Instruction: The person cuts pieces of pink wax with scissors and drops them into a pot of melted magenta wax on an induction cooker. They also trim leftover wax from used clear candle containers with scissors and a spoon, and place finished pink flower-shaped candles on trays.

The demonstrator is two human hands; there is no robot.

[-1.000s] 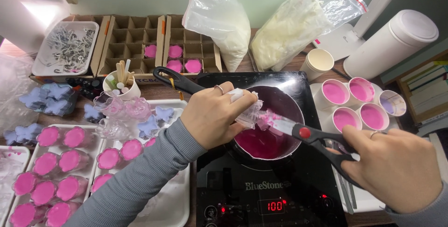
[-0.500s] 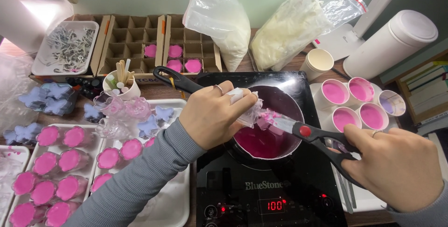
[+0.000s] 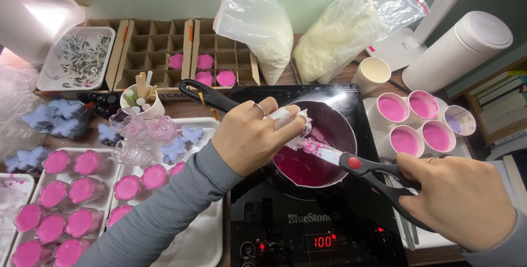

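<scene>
While the left hand [image 3: 250, 135] pinches a small clear plastic mould [image 3: 291, 121] over the pan of melted pink wax [image 3: 307, 151], the right hand [image 3: 461, 198] has its fingers through the black handles of the scissors [image 3: 362, 167], closed round them; the blades look nearly together, their wax-crusted tips just under the pinched mould. Only the head view shows this. Thin and flexible as it looks, the mould should weigh next to nothing, buckle under a hard squeeze and be slippery where wax coats it, so the dry upper edge, where the fingertips already sit, seems the safest hold. Both forearms come in from the near edge; the left wrist is bent down above the pan, a ring showing on one finger, knuckles up. Beyond the left grip the pan's black handle [image 3: 211, 96] points away; under both hands lies the induction hob [image 3: 307, 228]. Outside the scissor hand stand paper cups of pink wax [image 3: 406, 140]
</scene>
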